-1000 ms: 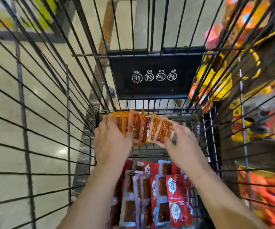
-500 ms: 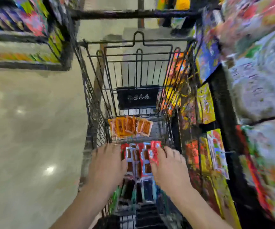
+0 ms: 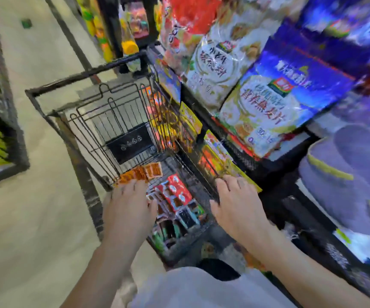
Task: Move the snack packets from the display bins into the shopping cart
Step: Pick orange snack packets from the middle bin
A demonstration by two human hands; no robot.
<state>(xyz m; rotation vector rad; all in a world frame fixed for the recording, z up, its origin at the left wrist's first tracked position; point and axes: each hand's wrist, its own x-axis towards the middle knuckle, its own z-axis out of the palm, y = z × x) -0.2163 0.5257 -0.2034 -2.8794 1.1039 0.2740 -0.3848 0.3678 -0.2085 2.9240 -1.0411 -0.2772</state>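
Left hand (image 3: 128, 210) and right hand (image 3: 239, 207) released, empty; orange snack packets (image 3: 143, 173) at twelve o'clock look light, slippery, so I'd pinch edges.

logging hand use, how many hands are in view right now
2. The left hand is over the shopping cart, fingertips near the orange packets; the right hand is at the cart's right wall beside the shelf. Both look empty.

Right-hand shelf bags (image 3: 346, 174) smeared, left hand (image 3: 128, 210) fingertips perhaps touching orange packets (image 3: 144, 173)
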